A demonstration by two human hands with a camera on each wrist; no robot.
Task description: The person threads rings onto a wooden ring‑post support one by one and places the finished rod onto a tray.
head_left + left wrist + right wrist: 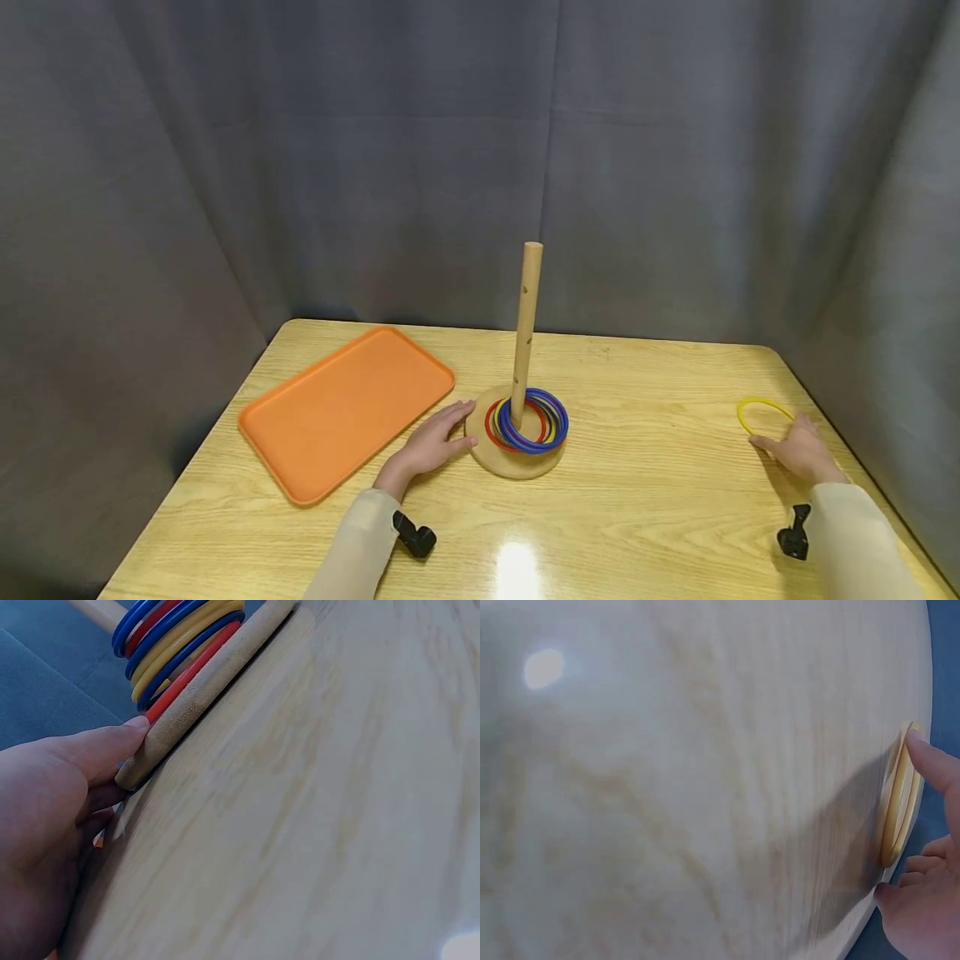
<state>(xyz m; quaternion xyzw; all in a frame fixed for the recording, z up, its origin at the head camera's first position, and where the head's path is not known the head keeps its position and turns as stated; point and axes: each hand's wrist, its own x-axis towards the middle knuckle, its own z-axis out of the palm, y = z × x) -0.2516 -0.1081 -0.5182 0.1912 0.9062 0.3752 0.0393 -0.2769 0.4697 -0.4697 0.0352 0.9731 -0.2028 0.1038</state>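
Note:
A round wooden base (498,462) with an upright wooden post (527,317) stands mid-table. Blue, red and yellow rings (534,450) lie stacked around the foot of the post. At the base's left edge is my left hand (431,446), its fingers extended and the thumb apart from them. The left wrist view shows the thumb tip touching the rim beside the lowest red ring (187,679). A single yellow ring (763,401) lies at the table's far right. My right hand (802,450) is spread at its near side, the thumb close against the ring (892,825).
An orange tray (348,408) lies at an angle on the left of the wooden table (637,492), behind my left hand. Grey curtains (420,167) hang around the back and sides. The table's right edge runs close beside my right hand.

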